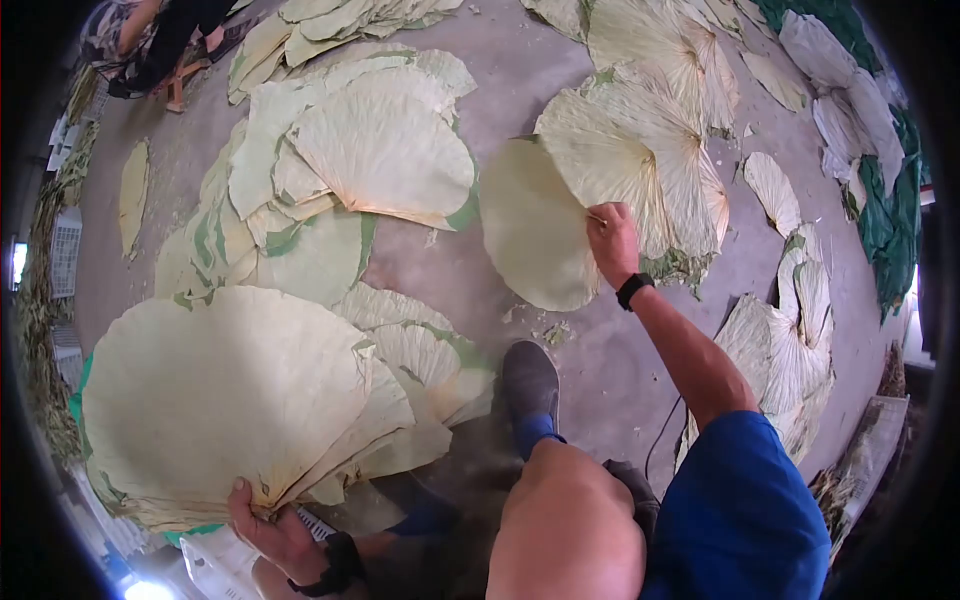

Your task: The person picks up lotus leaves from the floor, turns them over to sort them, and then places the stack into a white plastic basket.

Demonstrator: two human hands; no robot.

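My left hand (270, 535) grips a thick stack of dried lotus leaves (225, 385) at its gathered base, with the thumb on top and the fingers underneath. The pale, fan-shaped stack spreads upward from that hand. With fingers pinched, my right hand (612, 245) holds a rounded, folded lotus leaf (538, 225) at its right edge, where a small brownish tip shows between the fingers. Just behind and right of this hand lies a pile of wrinkled, fan-folded lotus leaves (640, 150), partly overlapping the held leaf.
More leaf stacks (385, 140) cover the floor (420, 255) ahead and left. Loose leaves (785, 330) lie at right, near green sheeting (890, 220) and white plastic bags (850, 90). Another person (160, 40) sits at the upper left. My shoe (531, 380) stands between the piles.
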